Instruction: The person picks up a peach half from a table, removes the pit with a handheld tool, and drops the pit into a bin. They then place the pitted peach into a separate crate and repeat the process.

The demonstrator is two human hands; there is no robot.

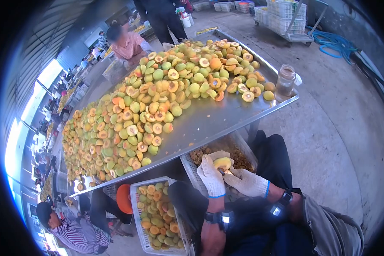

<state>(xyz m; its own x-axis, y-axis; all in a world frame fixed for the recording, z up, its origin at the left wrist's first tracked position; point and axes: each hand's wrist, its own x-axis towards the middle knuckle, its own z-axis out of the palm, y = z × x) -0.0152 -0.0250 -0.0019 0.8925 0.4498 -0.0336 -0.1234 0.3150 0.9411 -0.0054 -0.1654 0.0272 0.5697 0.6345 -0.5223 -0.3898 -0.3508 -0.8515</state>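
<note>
My left hand (212, 176), in a white knit glove with a blue cuff, is closed around a yellow peach half (222, 163). Against the fruit's lower side are the fingers of my gloved right hand (248, 182), pinched together. A small dark tip shows between the hands, but what the right fingers grip is mostly hidden. Both hands are over a white basket (192, 171) with brown peach pits (242, 161) in it, just below the front edge of a metal table (200, 129). A large heap of halved peaches (158, 91) covers much of that table.
A jar (285, 81) stands at the table's right corner. Below the table are a white crate (137, 213) of peach halves and an orange bucket (124, 199). People sit across the table and at lower left; another stands behind. A cart with crates (286, 19) and blue hose (335, 42) are upper right.
</note>
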